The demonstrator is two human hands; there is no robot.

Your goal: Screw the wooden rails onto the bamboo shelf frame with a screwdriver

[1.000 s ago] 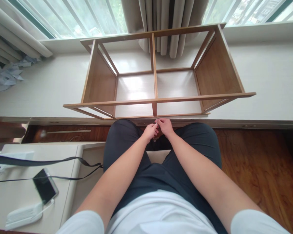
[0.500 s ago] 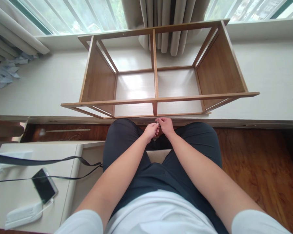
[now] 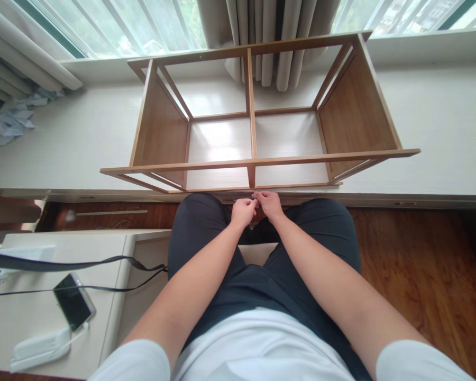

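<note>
Between my knees, my left hand and my right hand meet with their fingers pinched together. Something small and thin, perhaps metallic, shows at the fingertips; it is too small to name. Both hands are closed around it, just below the front edge of the white ledge. Right beyond them an open wooden frame with two bays stands on the ledge. Brown panels close its left and right ends, and an upright divides it in the middle.
The white ledge runs below the windows and curtains. Paper scraps lie at its far left. On a side table to my left are a phone and a white plug-in device; a black strap crosses above.
My left hand has turned slightly, its fingers curling closer to the right fingertips. My right hand stays nearly in place. The wooden frame has not moved.
</note>
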